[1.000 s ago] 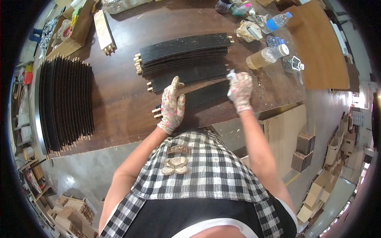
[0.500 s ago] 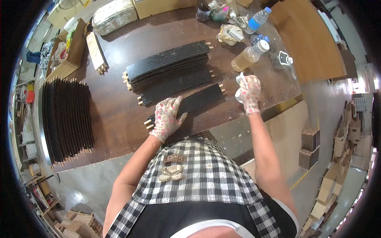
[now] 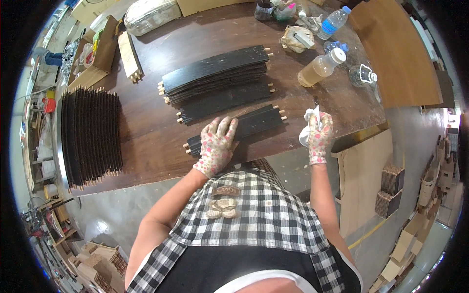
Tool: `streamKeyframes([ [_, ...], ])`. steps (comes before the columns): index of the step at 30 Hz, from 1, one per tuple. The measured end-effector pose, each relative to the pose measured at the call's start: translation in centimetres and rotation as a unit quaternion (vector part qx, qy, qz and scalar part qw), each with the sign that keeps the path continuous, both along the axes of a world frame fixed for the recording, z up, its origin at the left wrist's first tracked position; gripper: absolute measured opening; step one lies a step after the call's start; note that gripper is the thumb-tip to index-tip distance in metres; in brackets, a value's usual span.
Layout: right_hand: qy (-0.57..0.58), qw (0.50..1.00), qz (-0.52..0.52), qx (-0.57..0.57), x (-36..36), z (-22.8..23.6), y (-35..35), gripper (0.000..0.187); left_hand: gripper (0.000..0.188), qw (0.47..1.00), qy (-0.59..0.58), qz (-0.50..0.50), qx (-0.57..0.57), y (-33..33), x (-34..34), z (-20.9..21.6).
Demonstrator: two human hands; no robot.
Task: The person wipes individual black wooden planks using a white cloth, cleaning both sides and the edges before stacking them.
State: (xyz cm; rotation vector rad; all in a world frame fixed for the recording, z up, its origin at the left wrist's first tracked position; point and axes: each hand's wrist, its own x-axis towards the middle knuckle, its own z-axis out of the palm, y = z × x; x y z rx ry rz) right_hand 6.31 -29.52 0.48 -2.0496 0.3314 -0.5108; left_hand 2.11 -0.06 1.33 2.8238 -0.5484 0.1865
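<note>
In a floral-print glove, my left hand (image 3: pixel 217 146) lies across a black wooden slat (image 3: pixel 256 124) near the table's front edge. Its fingers curl over the slat and hide its middle; the thumb is on the near side. Pale dowel pegs stick out of both slat ends. To the right, my gloved right hand (image 3: pixel 320 138) pinches a crumpled white cloth (image 3: pixel 309 128), apart from the slat. Just beyond the held slat lies another black slat (image 3: pixel 229 100), and a stack of pegged black slats (image 3: pixel 215 71) rests behind it.
A large row of black slats (image 3: pixel 93 136) stands at the table's left. Behind it are a cardboard box (image 3: pixel 100 61) and a pale slat (image 3: pixel 129 56). A bottle of tan liquid (image 3: pixel 316 70), a water bottle (image 3: pixel 334 23) and a crumpled bag (image 3: pixel 295 39) stand at the right.
My right hand and the cloth have come nearer to the table's front edge, away from the tan bottle. My left hand stays over the slat. The whole view has shifted slightly.
</note>
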Motion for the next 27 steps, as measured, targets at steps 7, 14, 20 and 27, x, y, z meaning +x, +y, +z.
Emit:
streamKeyframes([
  [7,-0.110,0.902,0.262,-0.325,-0.6,-1.1,13.6,0.022,0.099,0.993,0.050,0.070,-0.082,2.1,-0.4,-1.4],
  [14,-0.051,0.869,0.152,-0.468,3.7,-1.3,7.7,0.011,0.107,0.987,0.025,0.079,-0.136,2.3,-0.6,-2.0],
  [20,-0.079,0.878,0.221,-0.418,1.6,1.3,10.7,0.010,0.106,0.987,0.036,0.076,-0.136,2.1,-0.3,-1.9],
  [27,-0.029,0.860,0.183,-0.476,0.8,-2.4,9.3,0.006,0.092,0.989,0.025,0.067,-0.127,2.4,-0.1,-0.4],
])
